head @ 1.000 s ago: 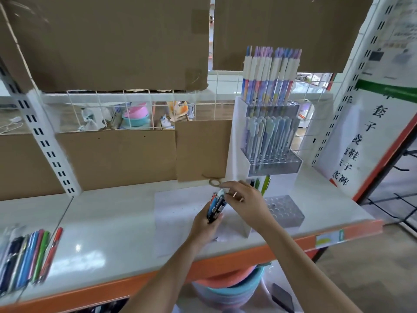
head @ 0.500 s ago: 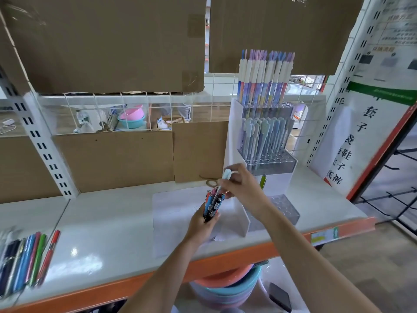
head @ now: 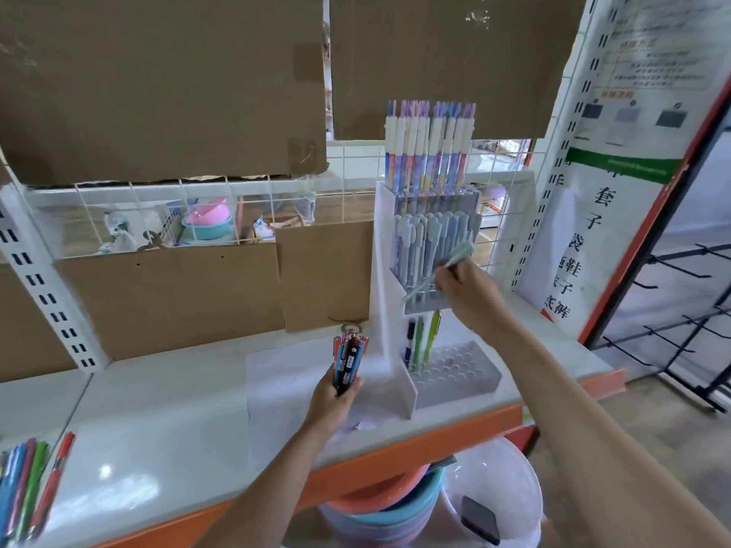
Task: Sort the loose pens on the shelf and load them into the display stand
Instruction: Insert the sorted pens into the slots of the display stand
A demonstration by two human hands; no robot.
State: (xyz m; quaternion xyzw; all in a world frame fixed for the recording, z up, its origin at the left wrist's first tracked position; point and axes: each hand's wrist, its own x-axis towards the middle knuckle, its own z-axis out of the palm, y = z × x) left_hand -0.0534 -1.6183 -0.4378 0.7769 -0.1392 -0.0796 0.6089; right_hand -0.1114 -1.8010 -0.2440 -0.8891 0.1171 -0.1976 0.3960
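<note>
Right now my right hand (head: 461, 288) pinches a pale pen (head: 443, 270), tilted, at the display stand's (head: 389, 310) middle tier, centre-right; my left hand (head: 332, 397) grips a pen bundle (head: 348, 359) upright at centre; loose pens (head: 27, 484) lie lower left.

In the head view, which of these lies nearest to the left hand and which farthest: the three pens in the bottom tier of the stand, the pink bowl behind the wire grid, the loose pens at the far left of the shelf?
From the left hand:
1. Three pens in the bottom tier: just to its right, in the display stand.
2. Pink bowl: up and left, behind the wire grid.
3. Loose pens: far left end of the shelf.
</note>
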